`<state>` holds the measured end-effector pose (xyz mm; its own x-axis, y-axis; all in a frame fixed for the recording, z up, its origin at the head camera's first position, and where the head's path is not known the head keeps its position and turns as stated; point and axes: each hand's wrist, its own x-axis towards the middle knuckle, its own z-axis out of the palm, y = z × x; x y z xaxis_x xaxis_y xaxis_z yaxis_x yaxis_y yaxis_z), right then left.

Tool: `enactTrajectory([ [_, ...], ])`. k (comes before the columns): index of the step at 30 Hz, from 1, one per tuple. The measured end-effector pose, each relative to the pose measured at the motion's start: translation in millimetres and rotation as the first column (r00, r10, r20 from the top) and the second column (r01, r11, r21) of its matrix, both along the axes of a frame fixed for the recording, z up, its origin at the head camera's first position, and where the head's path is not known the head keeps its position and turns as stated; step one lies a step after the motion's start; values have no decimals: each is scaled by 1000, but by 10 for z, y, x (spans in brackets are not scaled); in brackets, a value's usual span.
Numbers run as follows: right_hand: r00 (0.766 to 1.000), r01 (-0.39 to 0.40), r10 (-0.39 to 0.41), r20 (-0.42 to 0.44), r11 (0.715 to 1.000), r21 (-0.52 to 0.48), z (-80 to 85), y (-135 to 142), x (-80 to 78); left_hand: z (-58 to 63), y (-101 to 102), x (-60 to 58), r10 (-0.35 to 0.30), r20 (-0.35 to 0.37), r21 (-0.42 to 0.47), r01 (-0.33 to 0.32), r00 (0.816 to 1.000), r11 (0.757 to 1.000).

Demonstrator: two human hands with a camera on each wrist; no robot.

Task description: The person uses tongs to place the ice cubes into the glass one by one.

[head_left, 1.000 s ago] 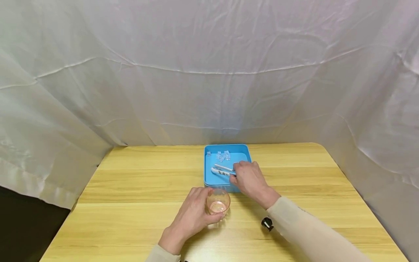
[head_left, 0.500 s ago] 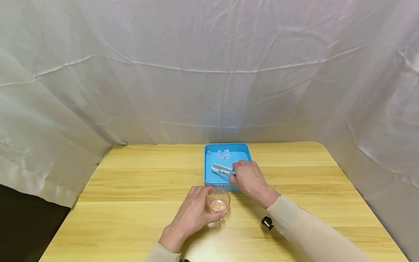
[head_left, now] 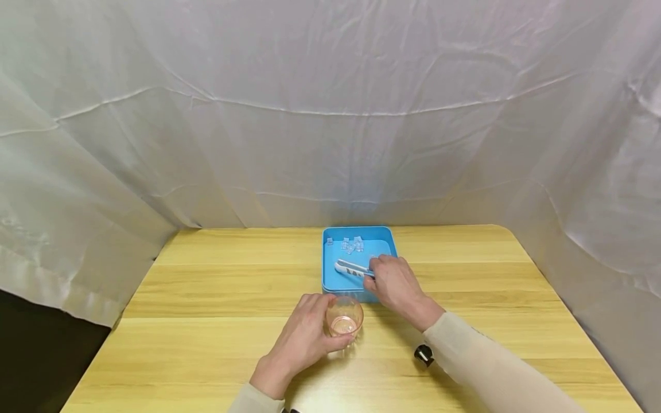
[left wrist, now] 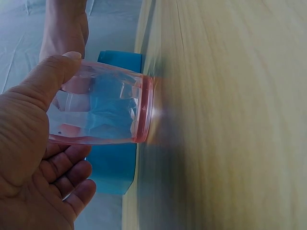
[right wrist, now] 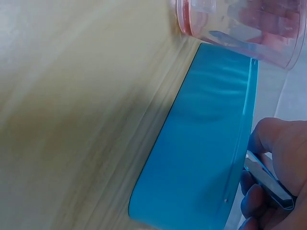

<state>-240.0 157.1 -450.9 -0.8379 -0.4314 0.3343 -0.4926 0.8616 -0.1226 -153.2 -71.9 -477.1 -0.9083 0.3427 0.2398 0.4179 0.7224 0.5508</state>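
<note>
My left hand (head_left: 301, 339) holds a clear pink cup (head_left: 345, 326) upright on the table, thumb on the near side and fingers on the far side. In the left wrist view, a small clear shape shows inside the cup near its base. My right hand (head_left: 396, 285) grips white patterned tongs (head_left: 352, 268) over the blue tray (head_left: 330, 287) behind the cup. The tongs' arms lie nearly together, tips pointing left; whether anything is between them cannot be told. Several clear cubes (head_left: 356, 245) lie at the tray's back, with one apart in its back left corner.
The wooden table (head_left: 217, 298) has a back edge just behind the tray. Pale curtains (head_left: 330, 143) hang behind and at both sides. A small black device (head_left: 423, 354) sits by the right sleeve (head_left: 475, 350).
The tongs' arms have drawn closer together, and my right hand has shifted very slightly to the right. My left hand and the cup have stayed in place.
</note>
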Motion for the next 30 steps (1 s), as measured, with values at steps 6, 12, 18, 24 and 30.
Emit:
enactTrajectory([
  [6, 1000, 10, -10, 12, 1000, -17, -1, 52, 16, -2, -10, -4, 0, 9, 1, 0, 1000, 1000],
  [12, 999, 22, -19, 31, 997, -73, 38, 126, 76, 16, -11, -5, 6, 33, -9, -5, 999, 1000],
  [18, 1000, 16, -14, 16, 989, -147, 109, 229, 210, 27, -18, 2, 8, 40, -23, -7, 999, 1000],
  [24, 1000, -22, 18, -24, 980, -196, 219, 361, 396, 38, -27, 6, 9, 38, -24, -8, 999, 1000],
  [30, 999, -40, 33, -38, 978, -207, 327, 483, 594, 42, -29, 18, 6, 38, -19, -5, 999, 1000],
])
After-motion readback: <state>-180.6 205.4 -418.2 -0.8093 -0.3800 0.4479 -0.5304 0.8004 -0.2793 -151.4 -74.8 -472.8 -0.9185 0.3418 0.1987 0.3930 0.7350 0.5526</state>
